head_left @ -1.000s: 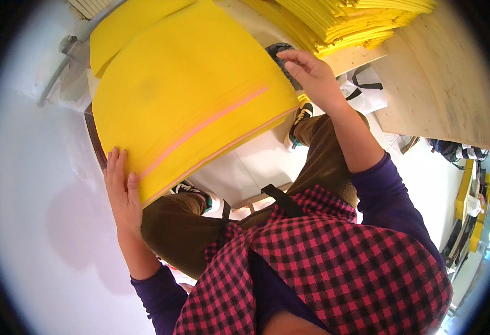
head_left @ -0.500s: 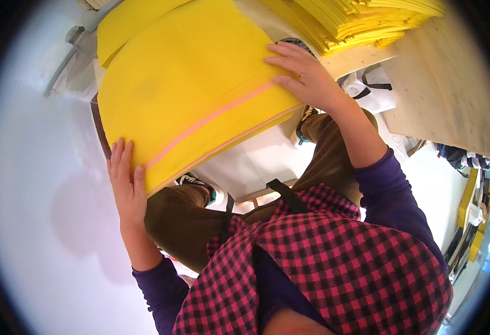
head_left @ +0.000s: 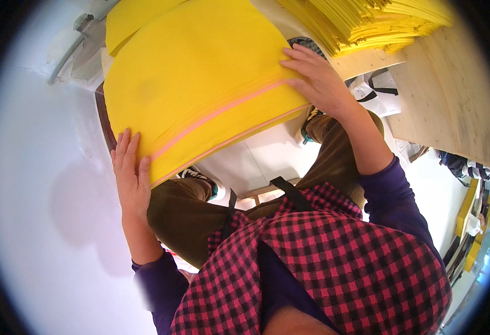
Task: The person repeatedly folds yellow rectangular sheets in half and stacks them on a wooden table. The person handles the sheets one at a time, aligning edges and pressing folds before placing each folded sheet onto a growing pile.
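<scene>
A broad stack of yellow sheets (head_left: 206, 72), soft-looking like felt or thin foam, lies in front of me over a support that is mostly hidden. Pink bands run along its near side, one on the top face and another at the lower edge. At the near left corner rests my left hand (head_left: 131, 176), fingers extended along the side edge and thumb apart. My right hand (head_left: 320, 84) lies on the right edge with its fingers stretched out over the top sheet. Neither hand grips anything; both press lightly or rest against the stack's sides.
More yellow folded sheets (head_left: 379, 25) are piled on a wooden board (head_left: 451, 95) at the far right. Under it hangs a white bag (head_left: 376, 92) with black straps. A pale wall (head_left: 38, 184) stands close on the left, with a pipe (head_left: 66, 58) at its far end.
The whole scene has shifted slightly to the right in the picture. Both hands stay at the stack's left and right edges; the right thumb has drawn in a little.
</scene>
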`<state>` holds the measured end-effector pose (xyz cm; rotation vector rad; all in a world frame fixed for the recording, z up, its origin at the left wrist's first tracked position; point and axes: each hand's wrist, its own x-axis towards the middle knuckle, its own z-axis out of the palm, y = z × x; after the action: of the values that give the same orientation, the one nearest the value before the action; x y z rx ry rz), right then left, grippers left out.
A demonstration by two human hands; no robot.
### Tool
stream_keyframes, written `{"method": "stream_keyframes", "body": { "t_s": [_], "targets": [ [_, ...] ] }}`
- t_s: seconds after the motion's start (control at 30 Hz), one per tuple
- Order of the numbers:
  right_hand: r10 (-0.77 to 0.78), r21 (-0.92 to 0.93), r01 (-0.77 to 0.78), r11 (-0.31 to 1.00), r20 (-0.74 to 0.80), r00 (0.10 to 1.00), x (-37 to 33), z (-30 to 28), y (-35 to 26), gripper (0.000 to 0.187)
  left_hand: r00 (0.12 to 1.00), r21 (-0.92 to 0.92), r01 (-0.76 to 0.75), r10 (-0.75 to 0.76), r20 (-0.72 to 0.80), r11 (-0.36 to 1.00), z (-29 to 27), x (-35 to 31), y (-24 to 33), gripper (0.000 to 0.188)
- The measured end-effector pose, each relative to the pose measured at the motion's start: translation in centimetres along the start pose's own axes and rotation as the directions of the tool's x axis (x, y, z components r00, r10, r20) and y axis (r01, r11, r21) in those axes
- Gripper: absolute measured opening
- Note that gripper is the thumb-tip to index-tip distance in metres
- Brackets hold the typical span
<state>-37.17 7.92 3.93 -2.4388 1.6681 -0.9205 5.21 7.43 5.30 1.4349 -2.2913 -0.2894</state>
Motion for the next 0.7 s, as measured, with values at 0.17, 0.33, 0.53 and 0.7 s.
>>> {"method": "stream_keyframes", "body": {
  "t_s": [0.17, 0.33, 0.53, 0.7],
  "targets": [
    [0.158, 0.223, -0.140, 0.965, -0.067, 0.985, 0.2, -0.8, 0.4, 0.032, 1.000, -0.015, -0.003, 0.003, 0.000, 1.000, 0.1, 0.0, 0.0, 0.043],
    [0.381, 0.492, -0.351, 0.797, 0.041, 0.924, 0.5, -1.6, 1.1, 0.034, 1.000, -0.038, -0.005, 0.005, -0.007, 0.999, 0.2, 0.0, 0.2, 0.043],
    [0.314, 0.476, -0.320, 0.819, 0.095, 0.945, 0.4, -0.9, 1.8, 0.038, 1.000, -0.064, -0.010, 0.009, -0.011, 0.998, 0.4, 0.0, 0.2, 0.041],
    [0.297, 0.401, -0.319, 0.859, 0.118, 0.948, 0.4, -0.6, 2.2, 0.041, 1.000, -0.080, 0.002, -0.003, -0.012, 0.997, 0.3, 0.0, 0.4, 0.041]
  ]
}}
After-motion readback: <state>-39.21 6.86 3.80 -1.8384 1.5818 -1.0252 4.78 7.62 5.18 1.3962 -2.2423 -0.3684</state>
